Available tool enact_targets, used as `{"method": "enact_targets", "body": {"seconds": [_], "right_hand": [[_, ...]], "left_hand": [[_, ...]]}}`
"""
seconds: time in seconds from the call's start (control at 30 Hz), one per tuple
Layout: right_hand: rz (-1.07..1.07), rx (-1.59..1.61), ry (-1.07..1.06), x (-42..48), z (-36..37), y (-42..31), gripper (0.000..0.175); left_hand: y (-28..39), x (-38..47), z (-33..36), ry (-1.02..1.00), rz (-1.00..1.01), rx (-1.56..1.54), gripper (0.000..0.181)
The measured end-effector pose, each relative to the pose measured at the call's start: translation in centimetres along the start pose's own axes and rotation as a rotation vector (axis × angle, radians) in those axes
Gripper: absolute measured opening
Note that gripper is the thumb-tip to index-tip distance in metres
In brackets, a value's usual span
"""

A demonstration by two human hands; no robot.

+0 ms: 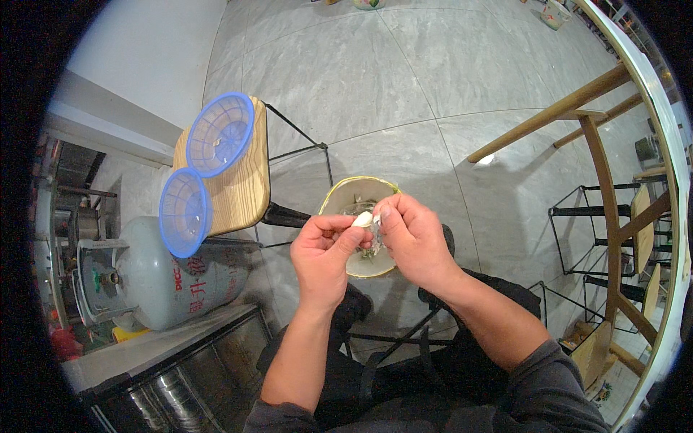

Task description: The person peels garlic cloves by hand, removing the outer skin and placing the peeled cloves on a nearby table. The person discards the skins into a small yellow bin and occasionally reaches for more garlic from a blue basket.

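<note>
Between thumb and fingertips, my left hand (323, 254) holds a pale, peeled-looking garlic clove (363, 220). My right hand (417, 238) is close beside it, thumb and forefinger pinching a thin whitish piece of skin (377, 218). Both hands are over a pale bucket with a yellow rim (346, 187), partly covering it. Inside the bucket lie green scraps and what looks like clear plastic. To the left, two blue plastic mesh baskets (221, 135) stand on a wooden-topped stool (238, 189). A few small pale bits lie in them.
A grey gas cylinder (162, 270) is left of the stool, beside a low metal-framed unit (195, 379). At right are a wooden table frame (601, 178) and several black-legged stools (641, 230). Grey floor tiles (346, 81) stretch ahead.
</note>
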State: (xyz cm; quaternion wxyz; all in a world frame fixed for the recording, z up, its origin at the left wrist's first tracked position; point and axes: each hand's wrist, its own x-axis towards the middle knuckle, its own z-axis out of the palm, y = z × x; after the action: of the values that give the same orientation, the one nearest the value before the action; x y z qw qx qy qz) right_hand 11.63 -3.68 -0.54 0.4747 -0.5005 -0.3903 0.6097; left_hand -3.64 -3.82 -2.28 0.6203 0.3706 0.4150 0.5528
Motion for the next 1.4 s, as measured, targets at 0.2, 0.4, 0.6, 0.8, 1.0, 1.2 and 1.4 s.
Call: {"method": "enact_targets", "body": {"seconds": [0.2,0.4,0.6,0.8,1.0,1.2,1.4], "right_hand": [[-0.127,-0.029,0.055,0.4,-0.1,-0.1,0.018],[-0.004,0.047,-0.035,0.1,-0.7,-0.6,0.02],[0.07,0.048,-0.068,0.4,-0.6,-0.5,0.022],[0.105,0.118,-0.049,0.3,-0.6,-0.5,0.019],[0.012,-0.14,0.05,0.5,-1.1,-0.6,0.022],[0.06,0.017,0.005,0.3,-0.6,-0.9,0.024],[0.123,0.151,-0.103,0.3,-0.7,-0.9,0.023]], "left_hand": [[0.1,0.1,-0.2,-0.001,-0.028,-0.054,0.015],[0.1,0.2,-0.1,0.01,-0.003,-0.055,0.015],[0.1,0.1,-0.2,-0.001,-0.022,-0.02,0.014],[-0.1,0.2,-0.3,0.017,0.033,0.023,0.014],[-0.1,0.2,-0.4,0.034,0.049,0.008,0.015],[0.0,0.2,-0.3,0.024,0.048,-0.019,0.014],[0.1,0.1,-0.3,-0.016,0.065,0.061,0.011]]}}
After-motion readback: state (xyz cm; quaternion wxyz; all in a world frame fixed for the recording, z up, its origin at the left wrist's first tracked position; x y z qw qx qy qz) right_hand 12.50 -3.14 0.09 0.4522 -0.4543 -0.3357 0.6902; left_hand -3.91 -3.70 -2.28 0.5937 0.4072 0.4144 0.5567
